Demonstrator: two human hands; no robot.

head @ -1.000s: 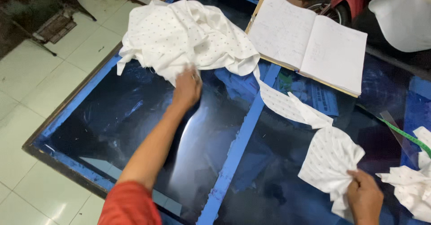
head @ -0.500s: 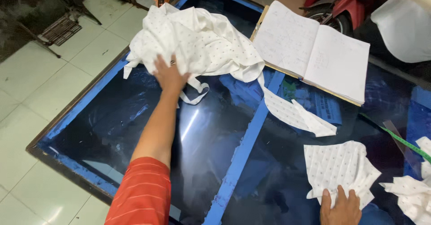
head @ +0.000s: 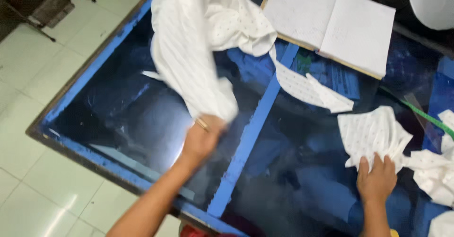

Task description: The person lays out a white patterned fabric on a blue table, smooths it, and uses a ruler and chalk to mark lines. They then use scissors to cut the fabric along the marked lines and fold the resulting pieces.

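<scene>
Head view: left hand [head: 202,140] grips the big white cloth [head: 198,52], seemingly lifted off the dark bench [head: 118,114] though blurred; right hand [head: 377,178] lies flat, pinning a small dotted piece [head: 371,133] so it stays put.

Left hand [head: 202,140]: motion-blurred, fingers hidden under white dotted cloth [head: 198,52]. Cloth's top and open notebook [head: 331,22]: cropped by upper edge.

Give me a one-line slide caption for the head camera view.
Left hand pulls dotted white fabric across a dark blue-framed table; right hand presses a small cut piece.
</scene>
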